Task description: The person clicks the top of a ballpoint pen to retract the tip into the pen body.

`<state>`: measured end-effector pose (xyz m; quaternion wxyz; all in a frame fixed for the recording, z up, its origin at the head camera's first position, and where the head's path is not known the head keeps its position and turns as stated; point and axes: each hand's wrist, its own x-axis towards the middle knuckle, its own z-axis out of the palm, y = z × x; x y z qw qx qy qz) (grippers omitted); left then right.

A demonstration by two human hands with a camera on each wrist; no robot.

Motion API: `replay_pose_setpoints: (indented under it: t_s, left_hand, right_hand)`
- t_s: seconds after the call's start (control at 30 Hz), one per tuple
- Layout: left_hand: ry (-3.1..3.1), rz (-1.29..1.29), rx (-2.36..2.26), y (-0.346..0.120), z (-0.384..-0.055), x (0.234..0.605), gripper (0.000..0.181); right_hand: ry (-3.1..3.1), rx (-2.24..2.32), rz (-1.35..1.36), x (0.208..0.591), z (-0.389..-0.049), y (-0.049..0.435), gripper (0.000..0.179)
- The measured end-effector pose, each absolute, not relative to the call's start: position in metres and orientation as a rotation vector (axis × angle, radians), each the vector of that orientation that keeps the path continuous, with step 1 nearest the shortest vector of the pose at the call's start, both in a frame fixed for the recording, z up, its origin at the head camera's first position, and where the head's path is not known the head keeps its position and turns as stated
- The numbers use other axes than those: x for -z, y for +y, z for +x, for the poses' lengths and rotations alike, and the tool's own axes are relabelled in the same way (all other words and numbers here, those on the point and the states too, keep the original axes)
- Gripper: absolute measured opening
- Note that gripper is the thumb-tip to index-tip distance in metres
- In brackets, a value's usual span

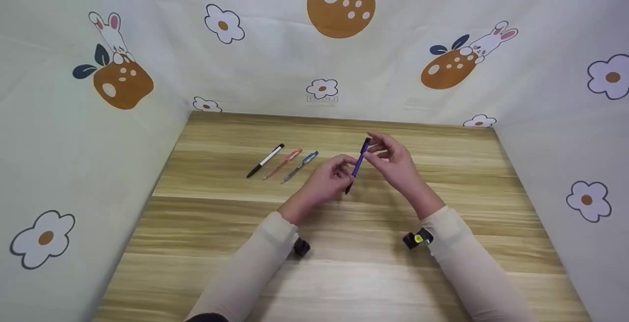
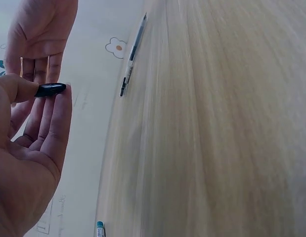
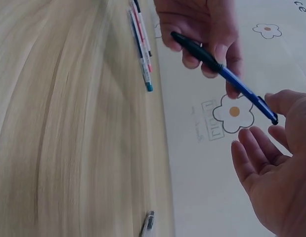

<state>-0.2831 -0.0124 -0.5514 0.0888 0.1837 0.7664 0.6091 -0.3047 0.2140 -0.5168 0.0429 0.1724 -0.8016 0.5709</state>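
My left hand pinches a blue-purple pen by its dark grip end, between thumb and fingertips. Held above the table, the pen slants up toward my right hand. In the right wrist view, the right thumb lies by the pen's clip end, and the other fingers are spread and loosely bent below it. Whether the thumb touches the clip is unclear. The left wrist view shows the pen's black end between the left thumb and forefinger.
Left of my hands lie a white-and-black pen, a clear red-topped pen and a clear blue-topped pen. Another clear-and-black pen lies on the wood table. Patterned cloth walls enclose the table.
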Motion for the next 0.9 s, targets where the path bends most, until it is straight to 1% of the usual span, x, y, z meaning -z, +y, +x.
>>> replay_pose_setpoints:
  t_s: [0.2,0.57,0.9]
  left_hand:
    - [2.369,0.534,-1.742,-0.020,-0.282,0.550,0.034]
    - [2.516,0.590,-1.613,-0.033,-0.287,0.554,0.037]
    - [2.644,0.573,-1.380,-0.042,-0.287,0.554,0.039]
  right_hand:
    - [-2.502,-1.637,0.593,0.521,-0.306,0.220,0.058]
    - [-2.554,-1.534,0.642,0.528,-0.306,0.226,0.060]
    - [-2.614,-1.432,0.683,0.533,-0.308,0.228,0.061]
